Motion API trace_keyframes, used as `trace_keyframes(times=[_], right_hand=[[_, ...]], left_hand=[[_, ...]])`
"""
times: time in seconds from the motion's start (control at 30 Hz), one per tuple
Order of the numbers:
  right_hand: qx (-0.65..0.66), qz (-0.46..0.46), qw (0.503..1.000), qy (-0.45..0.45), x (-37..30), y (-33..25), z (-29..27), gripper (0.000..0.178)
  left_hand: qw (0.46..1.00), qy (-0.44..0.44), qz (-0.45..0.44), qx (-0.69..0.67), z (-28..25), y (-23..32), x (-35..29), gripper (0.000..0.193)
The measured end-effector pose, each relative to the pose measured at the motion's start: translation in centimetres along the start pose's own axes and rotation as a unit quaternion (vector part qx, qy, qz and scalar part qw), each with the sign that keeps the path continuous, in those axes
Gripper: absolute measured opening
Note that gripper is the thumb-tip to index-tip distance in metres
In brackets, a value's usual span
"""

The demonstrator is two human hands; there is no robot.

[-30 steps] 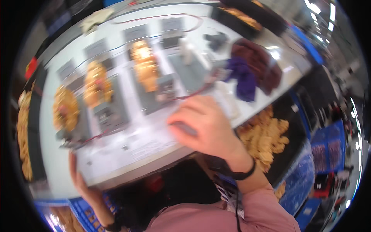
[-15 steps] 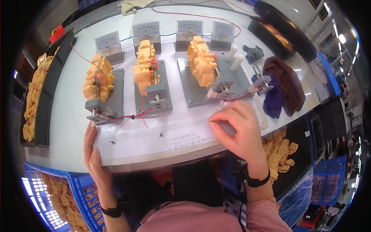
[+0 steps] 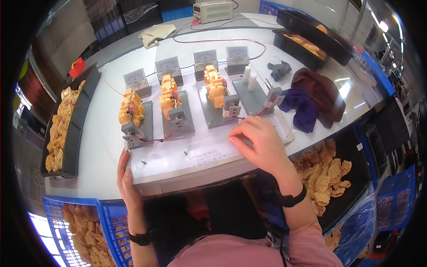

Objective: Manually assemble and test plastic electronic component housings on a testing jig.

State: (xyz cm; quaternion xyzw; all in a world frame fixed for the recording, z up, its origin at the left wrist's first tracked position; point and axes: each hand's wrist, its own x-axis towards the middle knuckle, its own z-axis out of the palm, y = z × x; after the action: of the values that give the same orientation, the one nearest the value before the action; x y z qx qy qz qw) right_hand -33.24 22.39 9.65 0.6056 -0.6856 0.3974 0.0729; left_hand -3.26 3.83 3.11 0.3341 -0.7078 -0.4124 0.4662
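Observation:
My left hand [image 3: 127, 178] lies along the left front edge of a white board [image 3: 209, 165], its fingers stretched out and holding nothing. Over the board's right front part, my right hand [image 3: 260, 144] is closed with thumb and forefinger together, and nothing shows between them. Three yellow plastic gear housings [image 3: 131, 107], [image 3: 169, 97], [image 3: 215, 86] stand upright on grey fixtures with metal pins and red wires. Just beyond my right hand is a fourth grey fixture [image 3: 251, 95], with two white posts and no housing on it. Analog meters [image 3: 169, 69] stand behind the fixtures.
Black trays of yellow parts stand at left [image 3: 73, 133] and far right [image 3: 302, 46]. Purple [image 3: 299, 107] and maroon cloths [image 3: 320, 93] lie right of the board. A blue crate [image 3: 104, 213] and a black bin [image 3: 351, 196] flank my lap. A power supply [image 3: 215, 12] sits at the back.
The view has tilted up, bringing the power supply at the back into sight. Both hands keep nearly the same places on the board, and the housings stay in their fixtures.

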Motion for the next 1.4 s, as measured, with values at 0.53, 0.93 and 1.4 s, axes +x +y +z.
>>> trace_keyframes(times=[0.53,0.93,1.4], right_hand=[[0.047,0.027,0.998,0.013,-0.1,0.0,-0.3,0.017],[0.225,0.099,0.957,0.154,1.1,-1.0,0.1,0.048],[0.218,0.078,0.964,0.129,0.0,0.2,0.7,0.052]], left_hand=[[0.994,0.057,0.093,0.012,-0.9,3.6,0.3,0.053],[0.789,-0.237,0.396,0.405,8.5,22.0,8.7,0.078],[0.701,-0.352,0.393,0.481,15.1,19.1,14.0,0.096]])
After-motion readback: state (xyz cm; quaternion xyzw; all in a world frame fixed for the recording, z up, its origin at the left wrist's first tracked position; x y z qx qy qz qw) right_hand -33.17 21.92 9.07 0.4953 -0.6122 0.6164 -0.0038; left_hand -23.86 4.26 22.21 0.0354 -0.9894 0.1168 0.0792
